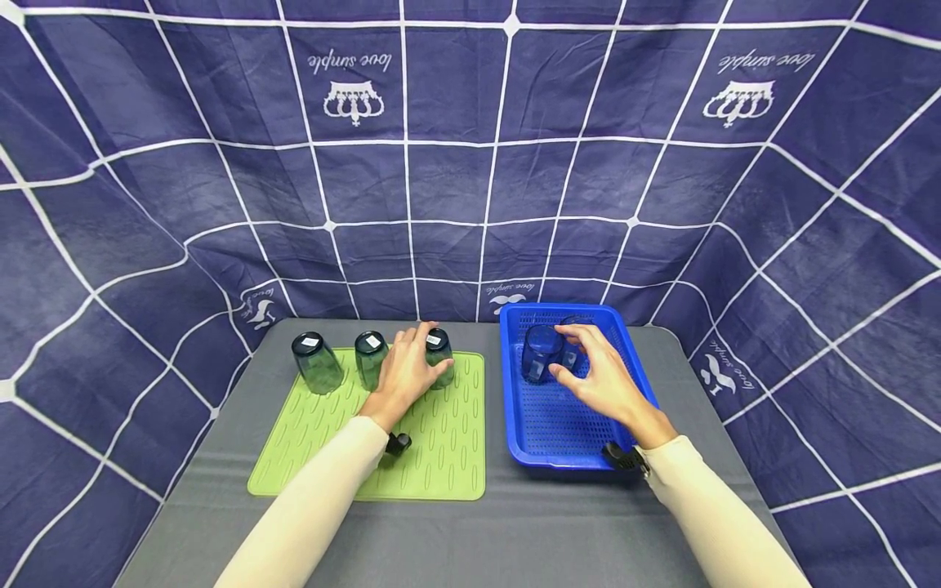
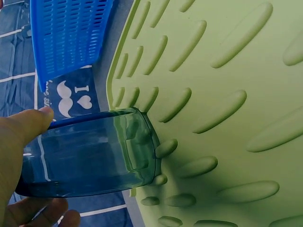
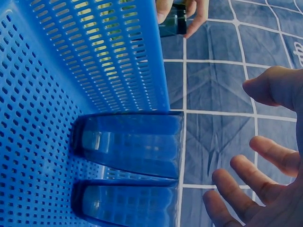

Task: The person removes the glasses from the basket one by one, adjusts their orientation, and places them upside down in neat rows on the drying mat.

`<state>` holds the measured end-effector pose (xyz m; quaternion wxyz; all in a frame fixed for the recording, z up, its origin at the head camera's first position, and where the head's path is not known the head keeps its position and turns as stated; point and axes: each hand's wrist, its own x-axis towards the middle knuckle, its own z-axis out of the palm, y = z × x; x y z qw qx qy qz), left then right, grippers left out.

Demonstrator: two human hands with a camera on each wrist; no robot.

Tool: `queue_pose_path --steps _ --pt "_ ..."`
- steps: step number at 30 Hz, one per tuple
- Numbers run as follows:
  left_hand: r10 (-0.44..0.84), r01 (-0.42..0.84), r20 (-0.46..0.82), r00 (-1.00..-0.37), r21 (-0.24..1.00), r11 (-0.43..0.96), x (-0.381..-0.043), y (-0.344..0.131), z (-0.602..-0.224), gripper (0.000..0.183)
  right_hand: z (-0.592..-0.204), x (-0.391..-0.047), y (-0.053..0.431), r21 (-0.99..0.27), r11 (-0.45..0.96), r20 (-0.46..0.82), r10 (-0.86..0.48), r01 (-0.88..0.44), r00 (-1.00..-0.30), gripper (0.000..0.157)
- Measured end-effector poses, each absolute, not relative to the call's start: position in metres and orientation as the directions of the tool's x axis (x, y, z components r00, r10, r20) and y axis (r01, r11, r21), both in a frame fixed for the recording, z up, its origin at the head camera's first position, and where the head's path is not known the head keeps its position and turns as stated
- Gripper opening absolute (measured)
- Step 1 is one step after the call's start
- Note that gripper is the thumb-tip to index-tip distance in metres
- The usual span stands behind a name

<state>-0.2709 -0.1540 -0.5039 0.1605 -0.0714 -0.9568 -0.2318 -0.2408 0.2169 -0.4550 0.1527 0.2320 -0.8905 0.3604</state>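
Observation:
On the green ridged mat point(image 1: 441, 457) three dark tinted drinking glasses stand bottom up, small labels on their bases. The left hand point(image 1: 404, 367) holds the rightmost one, the glass point(image 2: 90, 156), with thumb on one side and fingers on the other; its rim meets the mat's edge area. Left of that hand stand the middle glass point(image 1: 370, 359) and the leftmost glass point(image 1: 318, 363). Over the blue basket point(image 1: 518, 433) the right hand point(image 1: 599, 376) has its fingers spread and holds nothing. Beside it inside stand a blue-looking glass point(image 3: 128, 144) and a second glass point(image 3: 128, 203).
A grey cloth point(image 1: 544, 523) covers the table, with a strip of it between mat and basket. Dark blue curtains point(image 1: 456, 180) with white lines enclose the back and both sides. The basket's perforated walls point(image 3: 109, 47) rise around the two glasses.

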Motion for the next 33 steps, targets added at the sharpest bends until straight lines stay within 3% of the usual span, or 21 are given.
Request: queue_pose_path --steps 25,33 --pt "0.06 0.205 0.327 -0.943 0.432 0.878 -0.267 -0.152 -0.499 0.075 -0.449 -0.259 0.214 -0.486 0.682 0.425 -0.362 -0.546 -0.83 0.07" --pt "0.074 0.272 0.412 -0.908 0.446 0.853 -0.272 -0.155 -0.51 0.067 -0.452 -0.271 0.213 -0.453 0.704 0.391 -0.394 -0.547 -0.832 0.069"
